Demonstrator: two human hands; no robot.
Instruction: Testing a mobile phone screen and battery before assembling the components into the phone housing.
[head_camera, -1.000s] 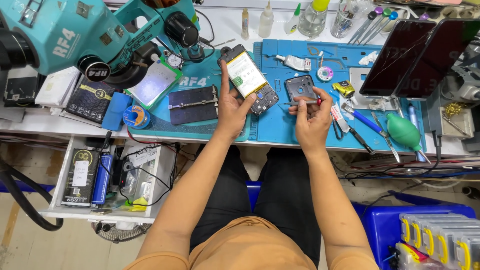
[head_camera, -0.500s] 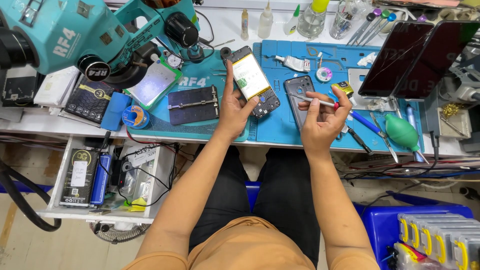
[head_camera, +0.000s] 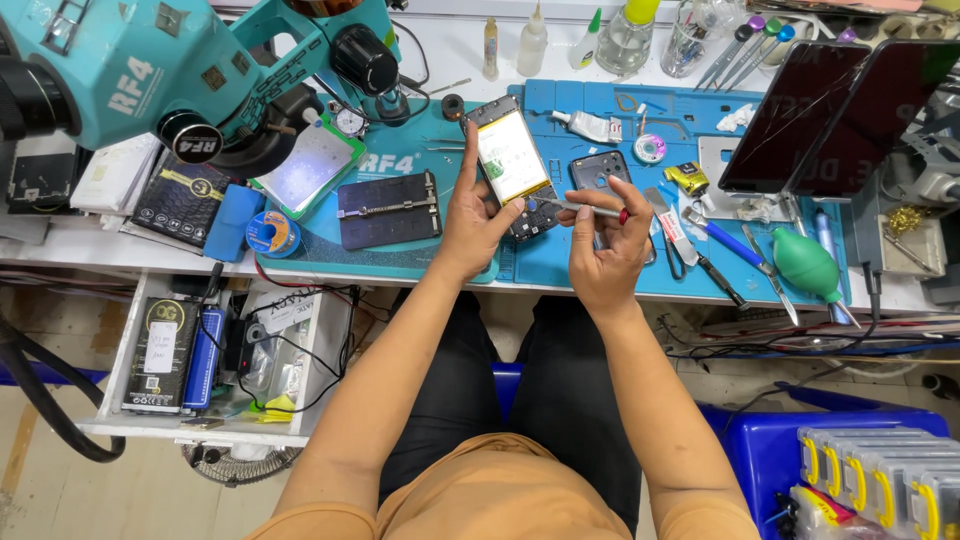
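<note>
My left hand (head_camera: 478, 217) holds an opened phone (head_camera: 509, 160) tilted above the blue work mat (head_camera: 600, 270); its yellow battery faces up. My right hand (head_camera: 606, 238) grips a thin metal screwdriver (head_camera: 585, 208) with a red end, and its tip touches the phone's lower part. A dark phone back cover (head_camera: 598, 170) lies on the mat just behind my right hand.
A teal microscope (head_camera: 150, 75) stands at the back left over a lit pad (head_camera: 312, 168). A black holder plate (head_camera: 388, 209) lies left of my hands. Tweezers, a green blower (head_camera: 806, 264), glue bottles and two cracked screens (head_camera: 815, 115) are at the right. An open drawer (head_camera: 200, 350) hangs below left.
My right hand moved left with the screwdriver, from near the back cover to the phone. The phone tilted a little in my left hand.
</note>
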